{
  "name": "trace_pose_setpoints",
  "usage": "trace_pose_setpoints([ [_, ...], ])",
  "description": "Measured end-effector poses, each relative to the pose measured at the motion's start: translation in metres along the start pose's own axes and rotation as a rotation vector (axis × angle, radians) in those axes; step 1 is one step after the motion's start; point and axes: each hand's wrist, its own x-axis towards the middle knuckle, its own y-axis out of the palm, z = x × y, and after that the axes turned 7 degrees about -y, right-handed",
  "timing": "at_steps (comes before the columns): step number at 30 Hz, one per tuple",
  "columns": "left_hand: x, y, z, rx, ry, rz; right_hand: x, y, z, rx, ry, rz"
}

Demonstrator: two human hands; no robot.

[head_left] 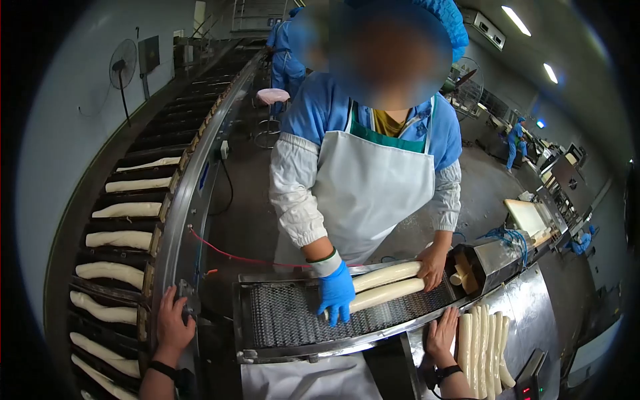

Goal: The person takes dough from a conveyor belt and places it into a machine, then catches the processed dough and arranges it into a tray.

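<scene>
My left hand (175, 323) rests on the metal side rail of the tray conveyor (189, 233), fingers apart and holding nothing, beside a small metal fitting (189, 299). My right hand (443, 339) lies with fingers stretched on the edge of the steel table (537, 300), just left of a row of several long dough rolls (483, 347). Between my hands is a mesh belt (287, 320). Across it, a co-worker in a white apron (373, 190) holds two long dough rolls (387, 293) over the belt, one hand in a blue glove (337, 293).
Dark trays with single dough pieces (119, 239) run along the left. A metal box (497, 263) stands at the belt's right end. A device with a lit display (531, 380) is at the lower right. Other workers (287, 53), a stool (273, 97) and a fan (123, 65) are farther back.
</scene>
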Motion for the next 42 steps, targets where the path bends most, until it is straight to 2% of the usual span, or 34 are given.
trace_pose_setpoints([
  [2,0.001,0.001,0.0,0.015,0.002,-0.003,0.017,0.004,0.002,0.054,-0.043,-0.082],
  [4,0.0,0.001,0.0,0.01,0.014,-0.015,0.031,0.002,0.006,0.098,-0.052,-0.037],
  [8,0.0,-0.002,-0.006,0.006,0.022,-0.026,0.05,0.014,0.007,0.062,-0.016,-0.097],
  [10,0.0,-0.004,-0.01,0.013,0.022,-0.022,0.056,0.014,0.005,0.07,0.061,-0.069],
  [18,0.003,-0.008,-0.009,-0.012,0.017,-0.018,0.065,0.026,-0.002,0.059,0.04,-0.076],
  [21,0.003,-0.009,-0.009,-0.02,0.014,-0.014,0.073,0.019,0.001,0.056,-0.212,-0.174],
  [24,0.002,-0.011,-0.012,-0.033,0.018,-0.021,0.082,0.01,0.008,0.016,-0.293,-0.137],
  [30,0.004,-0.012,-0.009,-0.032,0.029,-0.026,0.096,0.008,0.037,0.048,-0.346,-0.108],
  [32,0.003,-0.01,-0.008,-0.031,0.034,-0.033,0.097,0.011,0.052,0.058,-0.299,-0.087],
  [42,0.003,-0.01,-0.008,-0.028,0.016,-0.036,0.095,0.019,0.106,0.037,-0.397,-0.173],
])
